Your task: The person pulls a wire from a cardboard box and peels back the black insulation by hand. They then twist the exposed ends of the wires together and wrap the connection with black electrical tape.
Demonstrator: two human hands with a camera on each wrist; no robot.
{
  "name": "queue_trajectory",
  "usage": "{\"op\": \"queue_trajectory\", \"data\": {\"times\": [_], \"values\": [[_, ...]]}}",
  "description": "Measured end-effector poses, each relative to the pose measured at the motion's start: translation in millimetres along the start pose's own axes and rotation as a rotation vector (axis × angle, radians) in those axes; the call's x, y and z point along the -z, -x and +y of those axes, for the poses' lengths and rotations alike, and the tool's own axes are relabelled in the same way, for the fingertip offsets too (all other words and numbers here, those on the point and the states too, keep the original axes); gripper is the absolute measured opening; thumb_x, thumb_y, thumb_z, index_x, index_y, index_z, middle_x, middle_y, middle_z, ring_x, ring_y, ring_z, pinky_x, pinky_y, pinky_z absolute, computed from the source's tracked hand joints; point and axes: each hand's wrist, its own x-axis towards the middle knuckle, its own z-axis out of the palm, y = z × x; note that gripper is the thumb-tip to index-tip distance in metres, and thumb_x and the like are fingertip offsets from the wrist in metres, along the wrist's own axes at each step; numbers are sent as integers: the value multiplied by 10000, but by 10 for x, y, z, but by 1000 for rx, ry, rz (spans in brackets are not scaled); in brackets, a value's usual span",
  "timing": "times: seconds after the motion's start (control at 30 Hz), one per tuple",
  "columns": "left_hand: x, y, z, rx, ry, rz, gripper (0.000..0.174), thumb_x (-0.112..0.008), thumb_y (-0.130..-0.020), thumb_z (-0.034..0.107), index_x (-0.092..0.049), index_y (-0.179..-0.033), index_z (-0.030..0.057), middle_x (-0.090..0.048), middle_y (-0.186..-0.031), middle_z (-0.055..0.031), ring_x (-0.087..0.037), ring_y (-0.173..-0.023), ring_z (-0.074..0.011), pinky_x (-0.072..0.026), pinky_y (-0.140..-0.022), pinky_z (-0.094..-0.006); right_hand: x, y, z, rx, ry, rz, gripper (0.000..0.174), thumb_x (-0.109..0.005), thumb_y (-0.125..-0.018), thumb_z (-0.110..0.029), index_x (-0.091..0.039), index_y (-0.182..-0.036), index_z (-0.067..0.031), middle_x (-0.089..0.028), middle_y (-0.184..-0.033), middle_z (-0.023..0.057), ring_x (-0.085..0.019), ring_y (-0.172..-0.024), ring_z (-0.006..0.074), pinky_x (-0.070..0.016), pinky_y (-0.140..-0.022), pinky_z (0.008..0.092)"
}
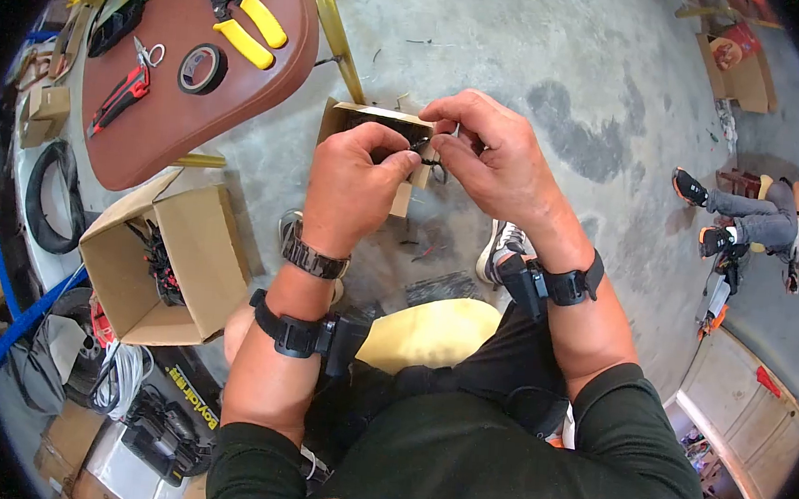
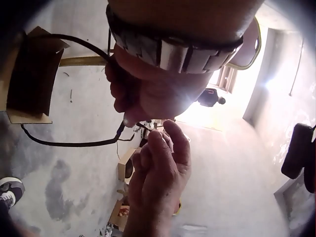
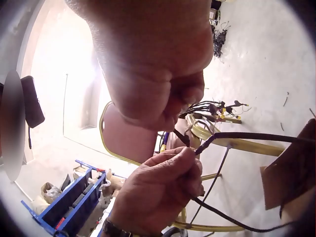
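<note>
Both hands meet above an open cardboard box, working at a black cable.
Both forearms reach forward and angle inward, the left hand back-up with its fingers curled, thumb and forefinger pinching the cable at a joined spot; the right hand bends in from the other side, its thumb and forefinger grasping a short dark strand that leads to the same spot. The right fingertips are shadowed in the right wrist view, and the left fingers are mostly dark in the left wrist view; whether the strand is tape or wire cannot be told. The cable is thin and matt, curving away on two sides of the left hand towards the box, whose shadowed inside is hard to make out.
</note>
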Motion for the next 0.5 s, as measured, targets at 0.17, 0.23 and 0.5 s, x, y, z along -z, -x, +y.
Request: {"op": "queue_trajectory", "data": {"times": [0.17,0.23,0.5], "values": [[-29,33,66,-48,-123,14,111,-732,-791,67,-703,-832,-33,-696,-715,-65,-611,-649,-94,-495,-596,-268,37,-2,-63,-14,5,-27,246,-613,-822,41,-635,-1058,-24,-613,-873,74,-557,-671,136,-472,-605,268],[-42,45,63,-78,-163,0,113,-735,-780,71,-702,-822,-29,-691,-699,-71,-598,-626,-95,-486,-579,-275,49,-8,-87,-23,11,-47,235,-606,-827,28,-628,-1055,-19,-619,-869,99,-601,-697,170,-502,-629,292],[-65,129,110,-184,-225,-70,120,-749,-749,68,-692,-800,-24,-676,-678,-109,-587,-585,-117,-475,-560,-276,23,6,19,-179,-84,-20,187,-621,-853,3,-647,-1034,-38,-563,-763,-51,-437,-615,21,-374,-546,206]]}}
